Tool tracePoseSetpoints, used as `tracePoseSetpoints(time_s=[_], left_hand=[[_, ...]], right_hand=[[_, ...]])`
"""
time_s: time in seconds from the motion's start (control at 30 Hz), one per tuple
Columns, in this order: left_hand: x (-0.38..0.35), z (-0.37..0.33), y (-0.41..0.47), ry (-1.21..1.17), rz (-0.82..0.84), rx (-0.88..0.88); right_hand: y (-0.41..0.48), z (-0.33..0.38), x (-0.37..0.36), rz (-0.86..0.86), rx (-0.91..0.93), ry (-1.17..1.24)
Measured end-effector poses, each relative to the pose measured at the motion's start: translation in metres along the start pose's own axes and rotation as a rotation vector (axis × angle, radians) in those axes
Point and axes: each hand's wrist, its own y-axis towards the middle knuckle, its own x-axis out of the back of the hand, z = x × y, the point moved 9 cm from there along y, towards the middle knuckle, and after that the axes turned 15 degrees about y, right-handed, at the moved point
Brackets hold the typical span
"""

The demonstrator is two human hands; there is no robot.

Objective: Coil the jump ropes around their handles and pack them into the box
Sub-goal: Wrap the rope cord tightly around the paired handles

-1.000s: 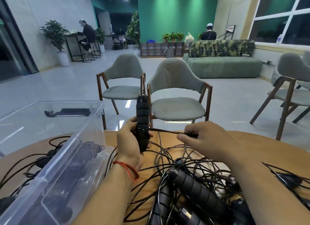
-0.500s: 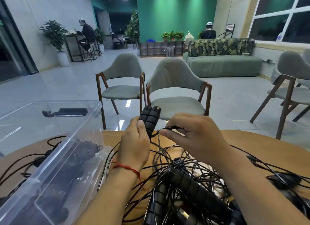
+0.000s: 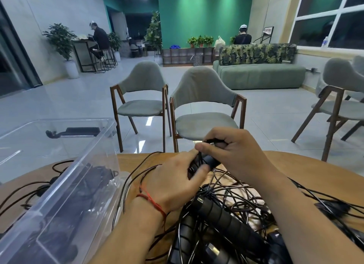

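My left hand (image 3: pixel 173 185) grips a pair of black ridged jump-rope handles (image 3: pixel 209 162), now lying low and pointing right over the table. My right hand (image 3: pixel 234 151) pinches the thin black rope (image 3: pixel 213 140) just above those handles. A tangled heap of black ropes and more handles (image 3: pixel 226 222) covers the wooden table (image 3: pixel 307 165) under and in front of my hands. The clear plastic box (image 3: pixel 65 195) stands at the left, with dark coiled ropes showing through its wall.
Loose black cords (image 3: pixel 25 193) trail on the table left of the box. Two grey wooden-legged chairs (image 3: pixel 204 104) stand just beyond the table's far edge, another chair (image 3: pixel 340 98) at the right. People sit far back in the room.
The handles went from upright to tipped down and to the right in my left hand. My right hand rose and swung leftwards over them, carrying the rope around.
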Motion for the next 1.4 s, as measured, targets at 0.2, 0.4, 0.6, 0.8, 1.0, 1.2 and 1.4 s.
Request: tracePoseSetpoints(time_s=[0.2, 0.4, 0.6, 0.8, 1.0, 1.2, 1.4], left_hand=[[0.003, -0.005, -0.002, 0.075, -0.041, -0.044], [0.006, -0.019, -0.011, -0.102, -0.018, -0.217], [0.017, -0.027, -0.014, -0.334, -0.048, -0.253], [0.021, -0.032, -0.014, -0.575, -0.106, -0.252], [0.015, 0.0, -0.009, -0.755, -0.237, -0.03], [0.01, 0.013, -0.006, -0.871, -0.237, 0.109], [-0.004, 0.044, -0.006, -0.98, -0.275, 0.309]], right_hand=[[-0.001, 0.01, -0.011, 0.079, 0.006, -0.039], [-0.002, -0.016, 0.013, 0.066, -0.22, 0.148], [-0.017, -0.045, 0.012, 0.21, -0.481, 0.431], [-0.024, -0.054, 0.002, 0.169, -0.581, 0.643], [-0.011, -0.055, -0.005, 0.027, -0.437, 0.166], [-0.014, -0.046, -0.018, 0.064, -0.375, 0.033], [-0.022, -0.053, -0.042, 0.258, -0.387, -0.141]])
